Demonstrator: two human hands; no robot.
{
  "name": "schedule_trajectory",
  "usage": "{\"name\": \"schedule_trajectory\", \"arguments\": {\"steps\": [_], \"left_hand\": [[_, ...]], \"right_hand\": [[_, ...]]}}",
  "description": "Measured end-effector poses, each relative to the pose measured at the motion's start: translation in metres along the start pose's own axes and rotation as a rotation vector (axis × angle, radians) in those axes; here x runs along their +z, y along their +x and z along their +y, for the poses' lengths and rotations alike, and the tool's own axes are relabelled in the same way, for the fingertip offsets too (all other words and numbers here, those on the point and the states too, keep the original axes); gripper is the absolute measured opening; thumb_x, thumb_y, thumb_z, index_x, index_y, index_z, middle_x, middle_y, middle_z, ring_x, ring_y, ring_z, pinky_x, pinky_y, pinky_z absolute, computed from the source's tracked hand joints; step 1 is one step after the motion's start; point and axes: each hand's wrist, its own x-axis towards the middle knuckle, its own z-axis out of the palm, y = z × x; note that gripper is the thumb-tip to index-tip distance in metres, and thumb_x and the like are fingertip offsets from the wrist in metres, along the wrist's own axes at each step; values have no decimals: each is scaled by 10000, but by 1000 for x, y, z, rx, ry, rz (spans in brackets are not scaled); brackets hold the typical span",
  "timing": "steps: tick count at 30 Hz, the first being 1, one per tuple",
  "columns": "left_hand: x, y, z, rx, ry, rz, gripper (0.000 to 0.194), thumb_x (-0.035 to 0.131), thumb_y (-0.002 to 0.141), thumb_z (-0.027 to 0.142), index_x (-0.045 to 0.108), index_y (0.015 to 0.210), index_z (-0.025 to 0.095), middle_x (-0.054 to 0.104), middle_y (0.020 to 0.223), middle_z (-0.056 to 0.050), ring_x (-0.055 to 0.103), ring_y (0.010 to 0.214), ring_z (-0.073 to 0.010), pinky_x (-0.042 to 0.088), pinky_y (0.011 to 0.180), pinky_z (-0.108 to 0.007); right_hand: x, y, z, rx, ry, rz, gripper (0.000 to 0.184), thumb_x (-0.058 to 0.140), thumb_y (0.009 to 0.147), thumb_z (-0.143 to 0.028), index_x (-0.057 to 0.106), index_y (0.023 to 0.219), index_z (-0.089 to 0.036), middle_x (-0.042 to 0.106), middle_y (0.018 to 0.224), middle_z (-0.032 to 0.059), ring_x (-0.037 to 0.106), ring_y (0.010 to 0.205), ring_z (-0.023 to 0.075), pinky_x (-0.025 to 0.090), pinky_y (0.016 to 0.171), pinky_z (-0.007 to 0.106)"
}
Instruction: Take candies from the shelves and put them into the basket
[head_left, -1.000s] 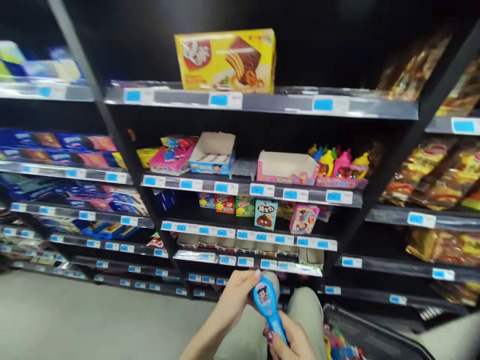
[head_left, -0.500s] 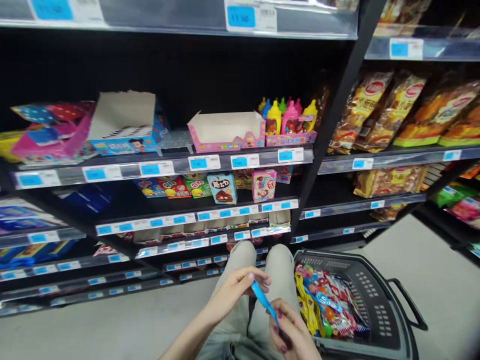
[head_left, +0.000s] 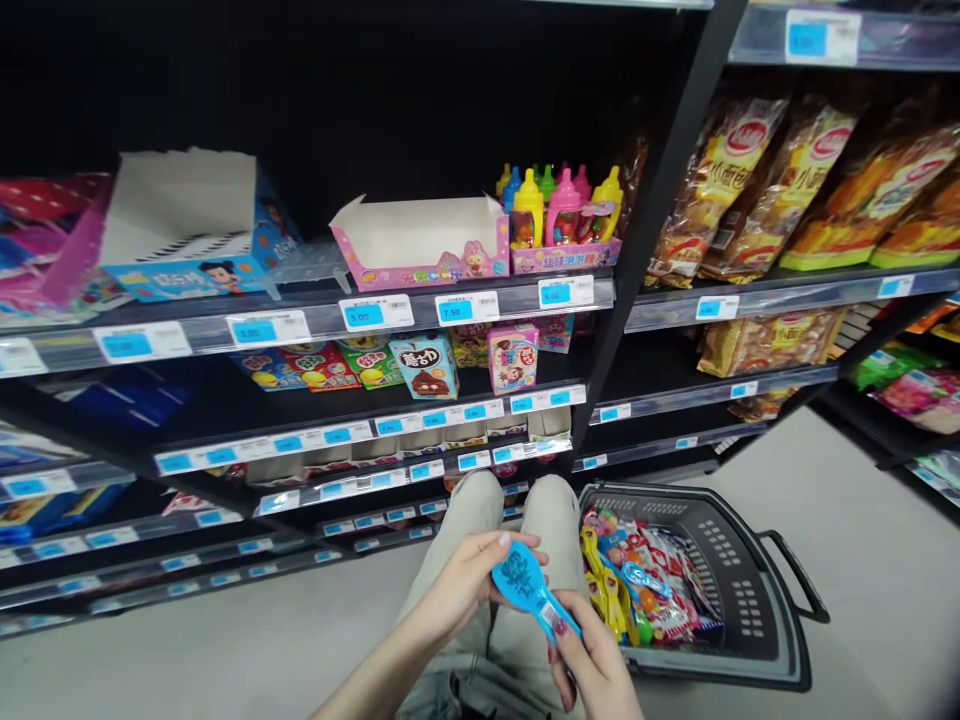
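Over my lap, a blue paddle-shaped item (head_left: 521,578) is held between my two hands. Its wide rounded end carries dark print, and a white barcode label sits on its narrow handle. My left hand (head_left: 474,572) grips the rounded end, thumb on the near face and fingers behind. Closed around the handle is my right hand (head_left: 589,655), its thumb pressed on the front. To the right of my knees stands a dark grey shopping basket (head_left: 739,580). Inside it lie colourful candy bags (head_left: 664,580) and yellow packs (head_left: 606,590).
Ahead, a shelf holds a pink open display box (head_left: 427,245), bottle-shaped candies (head_left: 562,215) and a blue open box (head_left: 184,270). Small snack boxes (head_left: 425,365) stand one level lower. Bagged bread (head_left: 739,190) fills the right-hand shelf. The basket's handle (head_left: 799,575) sticks out rightward.
The blue item has turned from nearly edge-on to showing its broad printed face and barcode label. Both hands still hold it. My view has shifted slightly, with the shelves looking nearer.
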Motion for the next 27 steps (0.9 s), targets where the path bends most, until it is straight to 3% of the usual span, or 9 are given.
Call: {"name": "schedule_trajectory", "arguments": {"steps": [6,9,12,16,20,23,27], "left_hand": [[-6,4,-11,-37,36,-44,460,553,779,503,656,1002,113,680,996,-157,656,841,-284,529,715,-405],[-6,6,-16,20,233,-125,429,497,820,498,681,969,140,675,1026,-137,630,909,-269,511,758,-367],[-3,8,-19,69,458,-249,411,456,853,464,686,1011,162,657,1072,-124,610,923,-237,492,782,-322],[-4,18,-23,31,625,-248,463,519,835,373,501,1277,235,556,1251,-100,562,1007,-211,461,841,-305],[-20,32,-28,-2,769,-219,420,511,834,335,533,1234,209,584,1209,-103,550,1034,-202,432,887,-304],[-31,37,-30,-22,832,-214,381,495,839,327,564,1192,201,601,1181,-95,558,1025,-194,427,891,-296],[-33,36,-29,-50,891,-217,366,493,830,301,570,1176,208,619,1154,-76,576,985,-182,438,857,-277]], "right_hand": [[-1,0,11,52,195,-40,470,532,760,-629,496,862,-172,544,597,-34,378,308,28,218,326,157],[-9,-2,22,176,349,-56,508,517,743,-663,533,850,-166,573,526,-5,400,311,57,235,334,173],[-27,-8,36,284,416,-6,500,637,658,-635,588,776,-151,529,506,-17,379,357,49,233,369,175],[-67,-11,68,269,351,211,433,765,563,-511,627,746,-143,489,569,-37,388,438,54,266,430,185],[-119,-1,115,252,152,619,384,750,524,-451,585,707,-156,488,509,-47,458,426,116,326,450,233],[-149,15,143,245,79,718,284,732,525,-355,510,565,-183,474,475,-52,446,404,122,310,432,241],[-164,49,163,199,17,719,336,694,636,-266,399,491,-193,390,434,-94,373,365,84,291,417,217]]}}
